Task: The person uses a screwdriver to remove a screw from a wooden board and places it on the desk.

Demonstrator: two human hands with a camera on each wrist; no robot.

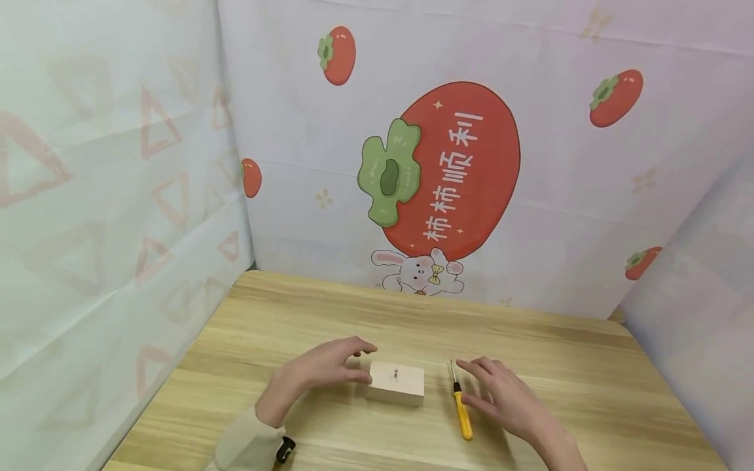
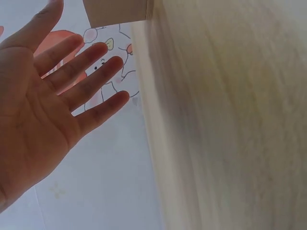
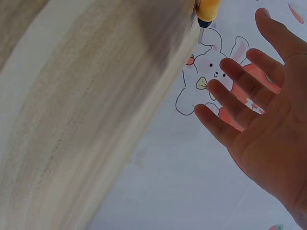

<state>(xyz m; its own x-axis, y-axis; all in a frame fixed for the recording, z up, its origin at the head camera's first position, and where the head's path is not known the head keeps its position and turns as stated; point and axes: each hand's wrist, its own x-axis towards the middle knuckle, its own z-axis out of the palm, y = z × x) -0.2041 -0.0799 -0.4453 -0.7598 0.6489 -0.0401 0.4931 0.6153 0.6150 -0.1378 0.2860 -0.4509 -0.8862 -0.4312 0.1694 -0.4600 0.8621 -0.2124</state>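
A pale wooden block (image 1: 396, 384) lies on the table, with a small metal screw (image 1: 396, 373) standing up from its top. Just left of the block is my left hand (image 1: 321, 366), fingers spread and holding nothing; whether the thumb touches the block I cannot tell. To the right of the block lies a screwdriver (image 1: 463, 415) with a yellow and black handle, its tip pointing away from me. My right hand (image 1: 506, 396) hovers beside it, fingers apart and nothing in them. In the right wrist view part of the screwdriver (image 3: 208, 10) shows at the top.
The wood-grain table (image 1: 330, 432) carries the block and the screwdriver. A white cloth printed with persimmons and a rabbit (image 1: 424, 271) hangs along its back edge. Cloth walls (image 1: 118, 216) stand on the left and right sides.
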